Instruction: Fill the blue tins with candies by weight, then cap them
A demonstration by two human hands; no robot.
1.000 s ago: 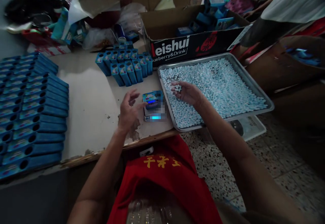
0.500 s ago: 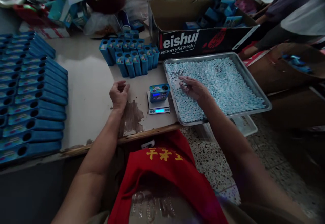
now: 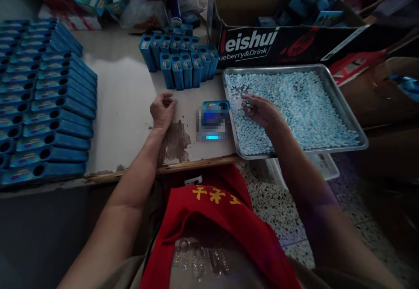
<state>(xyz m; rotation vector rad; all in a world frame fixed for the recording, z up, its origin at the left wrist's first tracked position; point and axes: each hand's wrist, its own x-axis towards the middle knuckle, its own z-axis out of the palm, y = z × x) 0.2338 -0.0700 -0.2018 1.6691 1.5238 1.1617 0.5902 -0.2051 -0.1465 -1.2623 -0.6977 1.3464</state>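
My left hand [image 3: 163,111] rests on the table with its fingers loosely curled in; nothing shows in it. Over the left part of a metal tray [image 3: 362,139] is my right hand [image 3: 262,112], its fingers bent around a few small pale blue tablets. A layer of the same tablets [image 3: 304,110] covers most of the tray. Between my hands, a blue box with a round hole [image 3: 215,106] stands on a small digital scale [image 3: 212,137] with a lit display. The scale is blurred by blocky pixels, so its reading cannot be made out.
Rows of blue boxes [image 3: 65,118] line the table's left side. A smaller group of upright blue boxes [image 3: 181,70] stands behind the scale. Beyond the tray sits a black printed carton [image 3: 252,46] containing more blue boxes. The table's worn front edge [image 3: 196,164] is near me.
The whole view has shifted, so the table's contents appear slightly further right and higher. Both hands stay at nearly the same spots beside the scale and over the tray.
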